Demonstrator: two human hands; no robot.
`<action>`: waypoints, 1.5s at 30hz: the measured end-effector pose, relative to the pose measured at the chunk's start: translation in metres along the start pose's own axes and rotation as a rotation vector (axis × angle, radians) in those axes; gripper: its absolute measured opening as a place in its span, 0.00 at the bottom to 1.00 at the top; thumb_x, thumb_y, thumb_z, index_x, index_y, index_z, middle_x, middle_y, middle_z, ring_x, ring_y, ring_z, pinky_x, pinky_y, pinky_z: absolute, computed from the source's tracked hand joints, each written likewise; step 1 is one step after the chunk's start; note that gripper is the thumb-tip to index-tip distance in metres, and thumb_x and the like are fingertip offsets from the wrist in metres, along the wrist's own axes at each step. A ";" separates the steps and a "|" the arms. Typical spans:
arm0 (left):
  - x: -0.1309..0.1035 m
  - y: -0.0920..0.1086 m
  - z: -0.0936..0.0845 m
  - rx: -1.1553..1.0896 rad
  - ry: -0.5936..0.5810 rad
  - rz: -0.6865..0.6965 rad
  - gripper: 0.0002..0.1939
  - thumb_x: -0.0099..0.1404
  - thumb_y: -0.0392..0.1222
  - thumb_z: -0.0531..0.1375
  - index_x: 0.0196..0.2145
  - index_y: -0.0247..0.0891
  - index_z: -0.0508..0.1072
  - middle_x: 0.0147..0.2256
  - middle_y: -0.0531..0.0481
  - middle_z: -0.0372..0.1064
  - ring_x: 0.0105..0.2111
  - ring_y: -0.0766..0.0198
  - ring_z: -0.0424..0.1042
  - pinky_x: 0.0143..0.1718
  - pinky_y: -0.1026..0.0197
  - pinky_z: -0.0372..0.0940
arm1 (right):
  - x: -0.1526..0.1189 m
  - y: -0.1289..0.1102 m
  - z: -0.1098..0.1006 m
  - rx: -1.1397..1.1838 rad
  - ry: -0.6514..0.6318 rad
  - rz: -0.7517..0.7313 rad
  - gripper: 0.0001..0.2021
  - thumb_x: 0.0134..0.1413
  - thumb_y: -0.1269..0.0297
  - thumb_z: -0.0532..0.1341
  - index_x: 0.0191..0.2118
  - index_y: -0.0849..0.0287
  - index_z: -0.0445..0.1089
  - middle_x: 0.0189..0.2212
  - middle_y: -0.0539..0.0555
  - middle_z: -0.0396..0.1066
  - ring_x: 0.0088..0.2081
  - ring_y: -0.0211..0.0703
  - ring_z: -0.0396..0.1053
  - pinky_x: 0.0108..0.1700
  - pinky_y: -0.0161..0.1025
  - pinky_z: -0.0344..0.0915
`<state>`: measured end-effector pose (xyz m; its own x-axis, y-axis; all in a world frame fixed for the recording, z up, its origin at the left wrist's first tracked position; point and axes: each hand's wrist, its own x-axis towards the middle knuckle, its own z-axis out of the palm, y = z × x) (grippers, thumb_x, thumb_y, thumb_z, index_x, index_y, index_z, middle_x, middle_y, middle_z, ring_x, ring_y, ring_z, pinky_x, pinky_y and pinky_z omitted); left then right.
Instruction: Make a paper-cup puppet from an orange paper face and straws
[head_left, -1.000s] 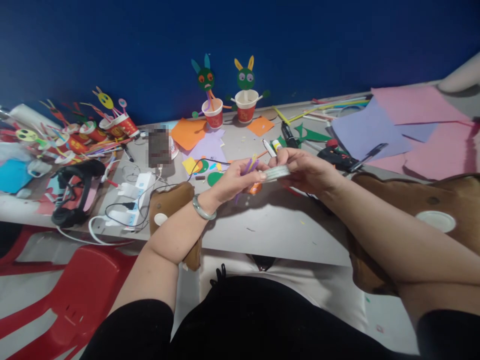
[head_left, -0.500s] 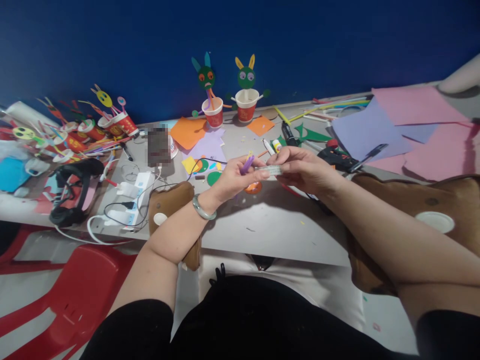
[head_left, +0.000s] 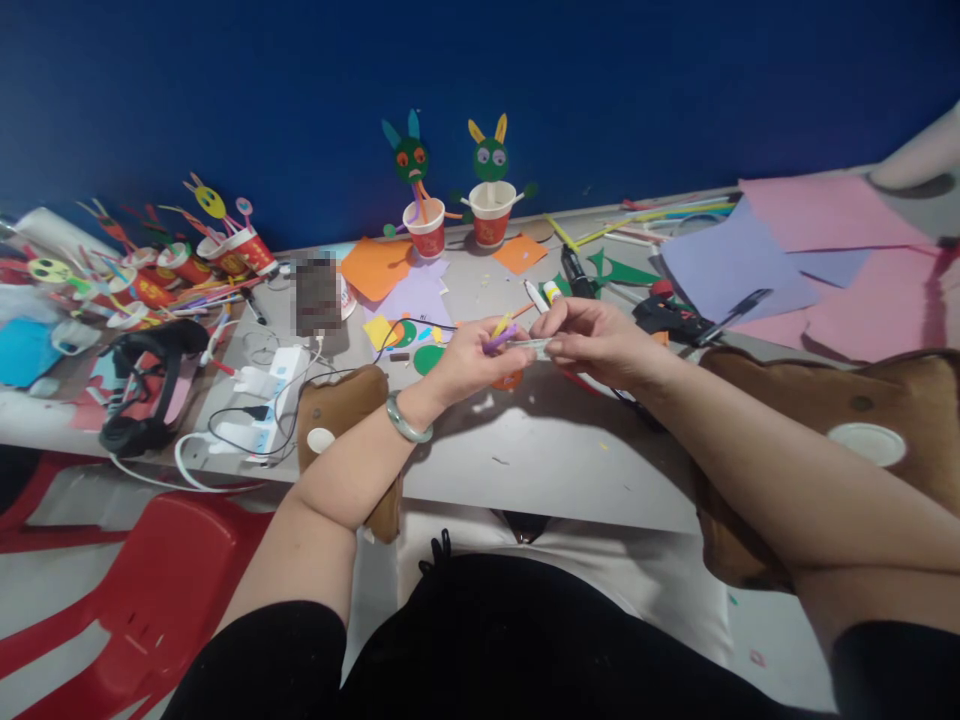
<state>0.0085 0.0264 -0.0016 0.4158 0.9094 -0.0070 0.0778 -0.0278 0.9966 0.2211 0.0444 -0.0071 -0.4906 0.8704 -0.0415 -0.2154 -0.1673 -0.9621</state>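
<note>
My left hand (head_left: 474, 358) is closed around a purple strip (head_left: 501, 340) with a yellow piece (head_left: 502, 325) beside it. Between both hands is a small pale, whitish strip (head_left: 538, 348); the fingers of my right hand (head_left: 592, 340) pinch its right end, and my left fingertips are at its left end. An orange paper disc (head_left: 508, 381) lies on the table just below my left hand, partly covered. To the left are a green disc (head_left: 429, 360) and small paper cutouts.
Two red cups with green paper heads (head_left: 429, 238) (head_left: 491, 232) stand at the back. A glue gun (head_left: 667, 312), purple paper (head_left: 731, 265) and pink paper (head_left: 832, 215) lie right. Left are a headset (head_left: 154, 385), a power strip (head_left: 281, 400) and more cups (head_left: 251, 252).
My hands have drawn slightly closer together, with the right hand shifted a little left. The purple strip has tilted to a flatter angle in my left hand.
</note>
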 end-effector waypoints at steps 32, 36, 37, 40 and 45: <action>-0.005 0.010 0.003 -0.349 0.043 -0.158 0.21 0.51 0.54 0.73 0.30 0.41 0.69 0.19 0.64 0.54 0.17 0.77 0.49 0.22 0.64 0.40 | -0.002 0.007 0.013 -0.221 0.128 -0.364 0.23 0.43 0.48 0.86 0.33 0.55 0.78 0.30 0.51 0.78 0.25 0.37 0.72 0.26 0.37 0.74; -0.006 0.013 0.003 -0.376 0.035 -0.173 0.22 0.51 0.56 0.73 0.29 0.42 0.68 0.19 0.66 0.46 0.17 0.77 0.44 0.22 0.63 0.36 | -0.005 0.011 0.012 -0.304 0.163 -0.425 0.19 0.48 0.51 0.84 0.36 0.55 0.80 0.33 0.51 0.79 0.28 0.39 0.73 0.29 0.38 0.75; -0.006 0.013 0.003 -0.376 0.034 -0.175 0.22 0.52 0.57 0.73 0.29 0.42 0.68 0.19 0.66 0.45 0.17 0.77 0.43 0.22 0.63 0.36 | -0.006 0.011 0.012 -0.315 0.163 -0.430 0.18 0.49 0.52 0.84 0.36 0.55 0.80 0.33 0.52 0.79 0.28 0.39 0.74 0.30 0.38 0.75; -0.006 0.014 0.003 -0.358 0.029 -0.188 0.24 0.51 0.58 0.74 0.30 0.42 0.67 0.20 0.65 0.47 0.18 0.77 0.44 0.22 0.63 0.37 | -0.006 0.010 0.012 -0.319 0.146 -0.421 0.17 0.50 0.55 0.83 0.36 0.55 0.79 0.33 0.52 0.78 0.29 0.39 0.74 0.31 0.38 0.75; -0.006 0.016 0.003 -0.315 0.023 -0.195 0.23 0.51 0.56 0.73 0.30 0.43 0.65 0.21 0.64 0.50 0.18 0.76 0.46 0.23 0.63 0.38 | -0.008 0.005 0.014 -0.273 0.119 -0.351 0.20 0.49 0.50 0.84 0.36 0.55 0.77 0.32 0.52 0.77 0.28 0.39 0.73 0.32 0.40 0.79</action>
<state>0.0098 0.0187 0.0139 0.3996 0.8943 -0.2012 -0.1306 0.2729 0.9531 0.2116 0.0303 -0.0077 -0.3242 0.9022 0.2844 -0.1136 0.2613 -0.9586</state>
